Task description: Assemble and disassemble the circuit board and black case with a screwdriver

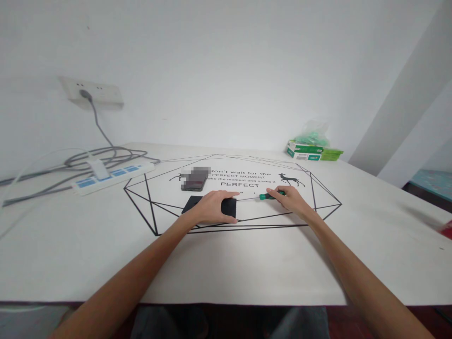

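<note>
One screwdriver [264, 196] sits between the fingers [274, 193] of the right hand [292, 199].

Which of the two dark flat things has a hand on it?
The black box, nearer the person: the left hand covers part of it. The phone lies farther off, untouched.

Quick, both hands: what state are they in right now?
Left hand: closed on the flat black box, thumb and fingers along opposite edges.
Right hand: closed, holding the green-and-black screwdriver by its handle.
</note>
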`<state>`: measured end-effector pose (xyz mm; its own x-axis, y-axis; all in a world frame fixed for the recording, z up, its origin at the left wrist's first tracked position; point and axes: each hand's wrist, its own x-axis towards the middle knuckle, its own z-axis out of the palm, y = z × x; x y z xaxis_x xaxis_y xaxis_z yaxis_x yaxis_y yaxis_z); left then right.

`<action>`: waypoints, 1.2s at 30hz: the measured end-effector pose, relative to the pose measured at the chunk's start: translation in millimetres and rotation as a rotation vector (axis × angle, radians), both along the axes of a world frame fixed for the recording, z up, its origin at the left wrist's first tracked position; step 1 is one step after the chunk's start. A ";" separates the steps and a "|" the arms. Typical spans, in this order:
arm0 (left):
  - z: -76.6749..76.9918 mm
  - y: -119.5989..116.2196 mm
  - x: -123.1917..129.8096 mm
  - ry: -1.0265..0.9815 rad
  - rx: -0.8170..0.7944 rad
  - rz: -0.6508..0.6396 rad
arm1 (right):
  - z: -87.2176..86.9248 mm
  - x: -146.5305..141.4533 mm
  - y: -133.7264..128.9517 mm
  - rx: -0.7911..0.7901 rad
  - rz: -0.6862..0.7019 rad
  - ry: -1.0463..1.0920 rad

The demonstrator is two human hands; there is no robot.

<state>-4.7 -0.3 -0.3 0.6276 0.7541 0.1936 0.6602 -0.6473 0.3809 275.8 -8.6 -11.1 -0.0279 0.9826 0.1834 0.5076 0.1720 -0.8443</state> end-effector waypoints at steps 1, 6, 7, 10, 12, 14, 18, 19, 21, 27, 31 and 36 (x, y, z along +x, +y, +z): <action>0.1 -0.1 0.2 0.000 0.003 0.001 | -0.4 0.0 0.2 0.010 -0.003 -0.015; 0.4 -0.7 0.7 0.000 0.009 -0.003 | 9.2 -2.8 -10.2 -0.133 0.069 0.114; 0.5 -0.8 0.7 0.002 0.008 -0.004 | 11.1 -3.1 -12.1 -0.145 0.088 0.126; 0.2 -0.6 0.3 0.007 0.011 -0.005 | 10.5 -2.2 -11.4 -0.127 0.079 0.090; -0.6 0.0 0.0 0.009 0.015 -0.006 | 5.7 -0.5 -6.4 -0.094 0.051 0.016; -1.5 0.7 -0.3 0.010 0.020 -0.011 | 0.1 1.2 -1.0 -0.034 0.054 -0.067; -3.0 1.9 -0.6 0.015 0.031 -0.019 | -4.8 3.1 1.9 -0.006 0.083 -0.049; -3.2 2.0 -0.6 0.017 0.031 -0.019 | -4.3 3.2 0.7 -0.043 0.080 -0.022; -2.9 1.8 -0.6 0.022 0.030 -0.017 | -2.2 3.2 -2.5 -0.128 0.075 0.031; -0.4 -0.1 -0.2 0.034 0.024 -0.012 | 1.1 2.9 -4.4 -0.094 0.048 -0.029; -1.1 0.3 -0.1 0.040 0.033 -0.012 | -1.7 3.1 0.5 -0.006 0.037 -0.139; -2.9 1.8 -0.3 0.068 0.047 -0.006 | -0.1 2.2 -2.7 -0.070 0.040 -0.024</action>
<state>-4.9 1.5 -3.3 0.6453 0.7411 0.1852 0.6793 -0.6676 0.3047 278.0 -11.3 -11.1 -0.0706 0.9910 0.1136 0.5221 0.1337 -0.8423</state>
